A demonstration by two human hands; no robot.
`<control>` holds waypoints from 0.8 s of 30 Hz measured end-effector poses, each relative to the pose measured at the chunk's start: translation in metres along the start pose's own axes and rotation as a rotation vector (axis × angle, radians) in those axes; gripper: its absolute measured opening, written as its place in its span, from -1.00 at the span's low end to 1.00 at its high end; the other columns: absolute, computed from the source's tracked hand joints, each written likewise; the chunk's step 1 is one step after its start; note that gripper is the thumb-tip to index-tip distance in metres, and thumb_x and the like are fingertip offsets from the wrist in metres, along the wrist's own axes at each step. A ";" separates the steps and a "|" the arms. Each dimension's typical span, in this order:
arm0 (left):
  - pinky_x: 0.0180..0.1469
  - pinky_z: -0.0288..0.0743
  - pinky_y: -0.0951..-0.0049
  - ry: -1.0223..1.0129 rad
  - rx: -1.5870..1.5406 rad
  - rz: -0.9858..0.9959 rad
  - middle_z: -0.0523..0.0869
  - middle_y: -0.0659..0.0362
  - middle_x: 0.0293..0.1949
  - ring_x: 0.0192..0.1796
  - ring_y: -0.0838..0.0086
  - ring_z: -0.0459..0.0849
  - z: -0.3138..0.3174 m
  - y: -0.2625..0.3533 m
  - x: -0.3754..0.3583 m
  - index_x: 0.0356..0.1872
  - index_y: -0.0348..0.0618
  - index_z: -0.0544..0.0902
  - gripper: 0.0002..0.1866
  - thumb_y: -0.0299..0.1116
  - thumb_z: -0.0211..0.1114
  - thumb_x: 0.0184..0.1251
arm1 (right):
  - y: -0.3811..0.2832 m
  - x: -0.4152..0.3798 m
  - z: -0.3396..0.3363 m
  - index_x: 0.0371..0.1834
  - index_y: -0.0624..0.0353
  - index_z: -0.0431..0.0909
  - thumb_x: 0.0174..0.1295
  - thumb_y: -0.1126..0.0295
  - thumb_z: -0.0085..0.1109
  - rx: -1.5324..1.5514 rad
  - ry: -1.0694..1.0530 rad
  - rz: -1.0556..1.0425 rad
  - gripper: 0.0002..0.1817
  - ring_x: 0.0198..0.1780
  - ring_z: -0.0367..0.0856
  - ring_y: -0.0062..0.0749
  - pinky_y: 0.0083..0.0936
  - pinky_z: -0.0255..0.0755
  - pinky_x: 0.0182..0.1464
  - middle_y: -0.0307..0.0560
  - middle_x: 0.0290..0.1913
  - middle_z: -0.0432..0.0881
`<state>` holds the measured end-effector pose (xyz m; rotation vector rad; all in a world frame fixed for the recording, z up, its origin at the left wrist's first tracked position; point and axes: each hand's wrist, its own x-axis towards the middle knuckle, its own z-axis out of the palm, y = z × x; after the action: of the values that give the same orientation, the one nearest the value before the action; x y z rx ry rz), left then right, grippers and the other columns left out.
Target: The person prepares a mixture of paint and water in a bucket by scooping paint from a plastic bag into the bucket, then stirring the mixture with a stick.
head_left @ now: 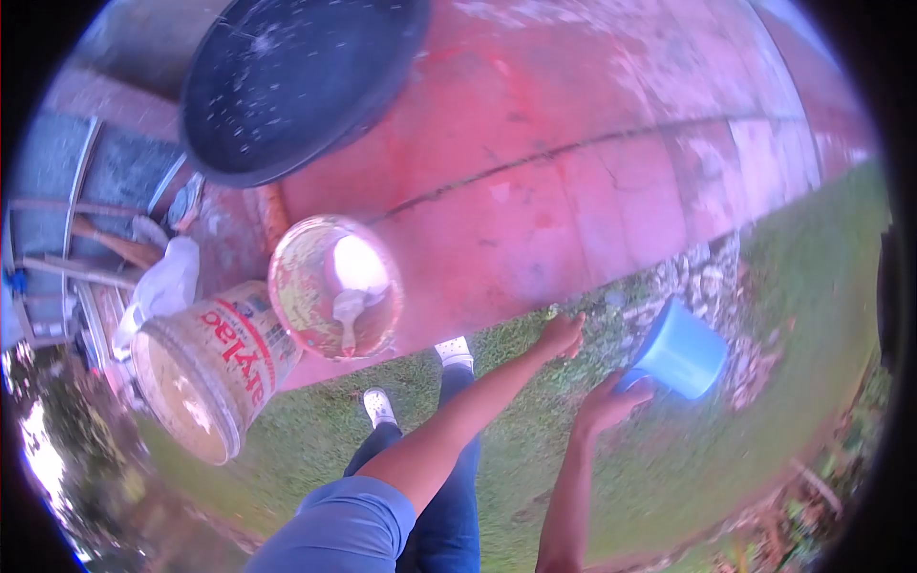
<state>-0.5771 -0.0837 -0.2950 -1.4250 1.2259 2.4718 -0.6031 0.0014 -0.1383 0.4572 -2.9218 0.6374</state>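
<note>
A light-blue plastic dipper (680,351) hangs out over the grass on the right, its handle in the grip of my right hand (613,401). To the left of it, my left hand (562,336) is stretched out near the edge of the red slab with its fingers curled in; whatever may be in them is hidden. Nearer the slab's left end is an open paint-stained bucket (285,329), with a white-headed brush or spatula (350,307) inside. Beside it stands a white bucket with red lettering (229,349).
A big black basin (287,86) rests on the red concrete slab (535,220). A white plastic bag (170,286) and several wooden pieces (113,241) lie at the left. Gravel (702,277) borders the grass (764,449), where my feet in white clogs (379,408) stand.
</note>
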 end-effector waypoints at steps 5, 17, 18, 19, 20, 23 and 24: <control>-0.12 0.59 0.06 -0.059 0.432 0.087 0.70 0.08 -0.53 -0.45 0.24 0.69 -0.039 -0.029 -0.024 -0.43 -0.17 0.63 -0.49 -0.01 -0.03 0.61 | -0.166 0.065 0.009 0.20 0.43 0.25 0.51 0.30 0.08 0.479 -0.370 -0.211 -0.57 -0.20 0.57 -0.35 -0.43 0.48 -0.24 0.03 -0.14 0.50; -0.19 0.60 0.26 0.401 0.268 0.569 0.75 0.05 -0.25 -0.24 0.26 0.76 -0.169 0.013 -0.289 -0.15 -0.18 0.65 -0.81 -0.26 0.26 0.45 | -0.538 0.017 0.076 0.23 0.18 0.36 0.35 0.27 0.18 0.045 -0.495 -1.225 -0.56 -0.15 0.73 0.27 0.05 0.59 -0.14 0.24 -0.23 0.72; -0.19 0.61 0.29 0.510 0.234 0.525 0.75 0.06 -0.26 -0.24 0.27 0.77 -0.179 0.013 -0.302 -0.16 -0.19 0.65 -0.84 -0.30 0.27 0.44 | -0.550 0.006 0.086 0.22 0.18 0.37 0.34 0.28 0.17 -0.114 -0.492 -1.252 -0.56 -0.16 0.74 0.22 0.02 0.62 -0.13 0.23 -0.20 0.73; -0.20 0.61 0.31 0.617 0.196 0.475 0.76 0.07 -0.27 -0.24 0.28 0.77 -0.186 0.010 -0.312 -0.17 -0.19 0.65 -0.86 -0.34 0.28 0.42 | -0.559 -0.003 0.097 0.22 0.18 0.37 0.34 0.28 0.17 -0.115 -0.490 -1.267 -0.56 -0.16 0.74 0.22 0.02 0.62 -0.13 0.23 -0.20 0.73; -0.20 0.61 0.31 0.624 0.185 0.477 0.76 0.07 -0.27 -0.24 0.28 0.77 -0.193 0.007 -0.319 -0.17 -0.19 0.65 -0.86 -0.34 0.28 0.42 | -0.565 -0.011 0.107 0.23 0.19 0.39 0.32 0.30 0.18 -0.208 -0.521 -1.246 -0.55 -0.14 0.75 0.18 0.00 0.64 -0.11 0.23 -0.18 0.73; -0.27 0.59 0.26 0.935 0.096 0.464 0.74 0.03 -0.34 -0.32 0.20 0.76 -0.215 -0.002 -0.338 -0.19 -0.17 0.67 -0.87 -0.35 0.31 0.36 | -0.570 -0.028 0.122 0.20 0.22 0.43 0.27 0.31 0.20 -0.285 -0.581 -1.183 -0.55 -0.10 0.76 0.14 -0.03 0.65 -0.08 0.24 -0.14 0.73; -0.28 0.58 0.26 1.026 0.067 0.445 0.73 0.03 -0.34 -0.33 0.20 0.75 -0.222 -0.002 -0.343 -0.20 -0.18 0.66 -0.88 -0.37 0.31 0.35 | -0.568 -0.026 0.130 0.19 0.23 0.44 0.25 0.29 0.21 -0.220 -0.608 -1.195 -0.54 -0.09 0.76 0.15 0.00 0.65 -0.08 0.26 -0.12 0.73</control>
<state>-0.2187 -0.1113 -0.0998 -2.7966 1.8801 1.7879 -0.4053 -0.5379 -0.0401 2.3536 -2.3566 -0.0307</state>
